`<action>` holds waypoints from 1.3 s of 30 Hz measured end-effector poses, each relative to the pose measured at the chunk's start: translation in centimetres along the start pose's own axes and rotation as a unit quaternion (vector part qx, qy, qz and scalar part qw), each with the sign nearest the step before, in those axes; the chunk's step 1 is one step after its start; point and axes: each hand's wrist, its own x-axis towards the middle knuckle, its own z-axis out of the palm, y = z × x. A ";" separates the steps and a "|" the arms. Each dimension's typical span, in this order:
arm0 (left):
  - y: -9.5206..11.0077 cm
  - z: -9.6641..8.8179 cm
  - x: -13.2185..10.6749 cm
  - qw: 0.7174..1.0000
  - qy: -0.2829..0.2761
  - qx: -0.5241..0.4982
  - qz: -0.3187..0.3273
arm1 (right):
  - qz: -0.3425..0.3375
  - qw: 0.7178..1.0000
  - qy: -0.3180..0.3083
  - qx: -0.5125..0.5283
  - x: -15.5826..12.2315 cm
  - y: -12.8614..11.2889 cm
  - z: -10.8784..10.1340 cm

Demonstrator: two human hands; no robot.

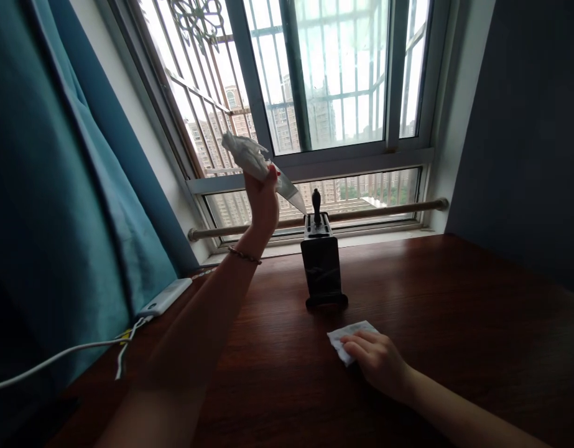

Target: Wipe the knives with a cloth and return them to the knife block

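My left hand (263,196) is raised and closed around a knife, with crumpled white tissue (249,155) bunched over its handle end. The knife's blade (290,191) slants down to the right, its tip at the top left edge of a black knife block (323,267). I cannot tell whether the tip is inside a slot. Another black handle (316,200) stands up from the block's top. On the table, nearer to me, my right hand (380,364) rests over a folded white tissue (356,333), fingers bent onto it and partly hidden.
The dark red-brown wooden table (431,298) reaches to the window. A rail (380,210) crosses low in front of the glass. At left are a teal curtain (81,186), a white power strip (168,297) and white cables (58,359).
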 end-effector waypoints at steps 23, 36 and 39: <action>0.5 0.0 -1.7 0.999 -0.032 -0.006 -0.035 | -0.005 1.000 0.005 -0.008 0.2 0.0 -0.1; -3.7 2.9 3.4 0.982 -0.117 0.043 -0.139 | -0.003 0.999 0.026 -0.032 0.5 -0.2 -0.4; -5.1 3.5 3.8 0.969 -0.128 0.080 -0.194 | 0.003 0.999 0.027 -0.031 0.5 -0.1 -0.3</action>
